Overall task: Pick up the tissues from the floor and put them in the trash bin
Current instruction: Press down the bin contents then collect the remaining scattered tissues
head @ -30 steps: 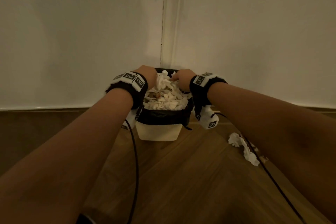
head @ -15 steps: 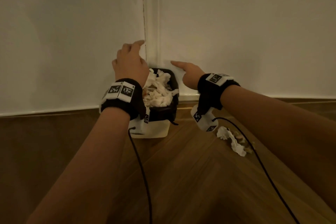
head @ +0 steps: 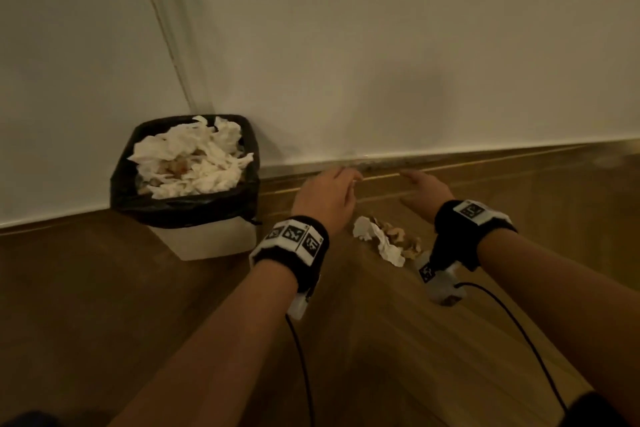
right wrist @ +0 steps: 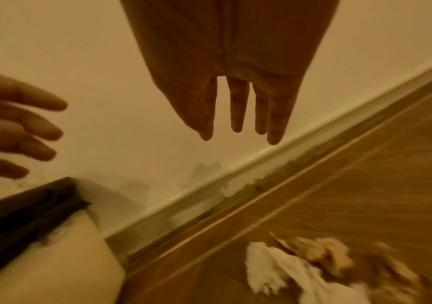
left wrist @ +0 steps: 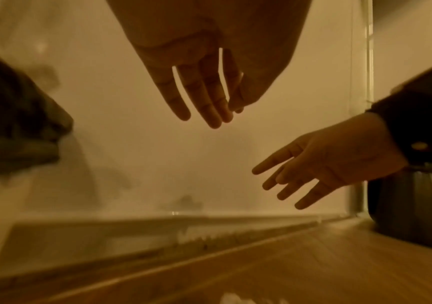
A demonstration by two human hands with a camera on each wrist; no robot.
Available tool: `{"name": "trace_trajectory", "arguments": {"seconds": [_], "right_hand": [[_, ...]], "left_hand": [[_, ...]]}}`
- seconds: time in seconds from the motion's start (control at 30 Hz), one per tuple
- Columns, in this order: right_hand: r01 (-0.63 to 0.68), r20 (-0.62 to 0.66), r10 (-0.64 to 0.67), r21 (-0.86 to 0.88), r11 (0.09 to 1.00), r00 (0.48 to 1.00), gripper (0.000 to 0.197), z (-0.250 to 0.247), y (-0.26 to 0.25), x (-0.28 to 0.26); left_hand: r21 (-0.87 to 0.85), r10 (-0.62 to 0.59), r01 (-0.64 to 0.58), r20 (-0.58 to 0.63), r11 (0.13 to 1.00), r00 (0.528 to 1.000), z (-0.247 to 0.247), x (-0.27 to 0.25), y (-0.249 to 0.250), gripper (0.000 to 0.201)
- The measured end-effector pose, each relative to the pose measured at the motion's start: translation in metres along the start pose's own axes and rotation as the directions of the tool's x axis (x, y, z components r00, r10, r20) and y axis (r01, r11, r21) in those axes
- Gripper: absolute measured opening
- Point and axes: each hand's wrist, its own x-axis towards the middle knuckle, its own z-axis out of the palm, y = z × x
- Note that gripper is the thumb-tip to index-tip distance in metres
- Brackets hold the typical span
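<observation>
From the head view, both hands have moved away from the trash bin (head: 194,239). Half a second ago they were up beside it, and a second ago they were pushing down on the tissues inside. Now the left hand (head: 325,199) and the right hand (head: 424,192) hang low over the wood floor (head: 381,340), to the right of the bin. Both hands are empty, with fingers loose and spread. A crumpled tissue (head: 377,239) lies on the floor between the two wrists, with some brown scraps (head: 403,241) touching it. The bin stands in the corner by the wall, heaped full of white tissues (head: 190,163).

From the left wrist view, the left hand (left wrist: 209,67) points its straight fingers down and holds nothing. The right hand (left wrist: 331,162) reaches in from the side, fingers spread.

From the right wrist view, the right hand (right wrist: 235,82) hangs empty with straight fingers. The tissue (right wrist: 282,273) lies below it on the floor, blurry.
</observation>
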Motion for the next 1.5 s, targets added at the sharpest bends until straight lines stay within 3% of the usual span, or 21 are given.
{"name": "trace_trajectory", "arguments": {"seconds": [0.23, 0.37, 0.47, 0.67, 0.9, 1.0, 1.1, 1.17, 1.27, 1.3, 1.33, 1.4, 1.47, 1.5], "right_hand": [[-0.235, 0.181, 0.252, -0.111, 0.966, 0.951, 0.075, 0.038, 0.078, -0.014], [-0.128, 0.261, 0.194, -0.251, 0.960, 0.946, 0.068, 0.047, 0.101, -0.016], [-0.042, 0.336, 0.162, -0.336, 0.941, 0.928, 0.073, 0.051, 0.108, -0.018], [-0.059, 0.351, 0.169, -0.303, 0.951, 0.921, 0.080, 0.061, 0.114, -0.009], [-0.066, 0.359, 0.155, -0.249, 0.966, 0.920, 0.084, 0.073, 0.116, 0.004], [-0.058, 0.352, 0.135, -0.220, 0.974, 0.926, 0.086, 0.073, 0.115, 0.008], [-0.054, 0.340, 0.124, -0.209, 0.976, 0.932, 0.088, 0.073, 0.115, 0.010], [-0.058, 0.341, 0.128, -0.208, 0.976, 0.932, 0.084, 0.072, 0.117, 0.012], [-0.059, 0.327, 0.132, -0.224, 0.973, 0.936, 0.077, 0.071, 0.121, 0.013], [-0.060, 0.322, 0.134, -0.232, 0.971, 0.937, 0.077, 0.071, 0.122, 0.013], [-0.057, 0.320, 0.137, -0.246, 0.968, 0.937, 0.077, 0.070, 0.122, 0.013], [-0.018, 0.340, 0.126, -0.303, 0.953, 0.932, 0.082, 0.069, 0.120, 0.014], [0.076, 0.381, 0.086, -0.391, 0.917, 0.921, 0.089, 0.066, 0.116, 0.017], [0.135, 0.406, 0.058, -0.431, 0.892, 0.912, 0.092, 0.065, 0.112, 0.020]], "left_hand": [[0.148, -0.069, 0.023, 0.314, 0.989, 0.947, 0.086, -0.007, 0.005, 0.031], [0.198, -0.127, 0.040, 0.453, 0.979, 0.882, 0.129, -0.013, 0.007, 0.045], [0.266, -0.185, 0.049, 0.512, 0.963, 0.839, 0.155, -0.012, 0.009, 0.054], [0.379, -0.268, 0.056, 0.534, 0.924, 0.801, 0.186, -0.005, 0.001, 0.061], [0.443, -0.177, -0.184, 0.655, 0.877, 0.735, 0.199, 0.000, -0.015, 0.056], [0.410, -0.164, -0.207, 0.703, 0.888, 0.692, 0.198, 0.003, -0.016, 0.055], [0.297, -0.127, -0.109, 0.672, 0.949, 0.729, 0.193, 0.004, -0.014, 0.048], [0.264, -0.191, 0.018, 0.646, 0.964, 0.739, 0.190, 0.009, -0.010, 0.042], [0.258, -0.362, 0.254, 0.677, 0.932, 0.641, 0.184, 0.012, -0.014, 0.045], [0.226, -0.357, 0.279, 0.658, 0.933, 0.662, 0.183, 0.009, -0.018, 0.035], [0.169, -0.327, 0.286, 0.619, 0.943, 0.714, 0.182, 0.005, -0.022, 0.026], [0.118, -0.246, 0.216, 0.542, 0.969, 0.804, 0.182, -0.004, -0.028, 0.027], [0.135, -0.216, 0.169, 0.559, 0.976, 0.800, 0.182, -0.007, -0.030, 0.033], [0.157, -0.257, 0.203, 0.596, 0.966, 0.761, 0.179, -0.005, -0.026, 0.032]]}}
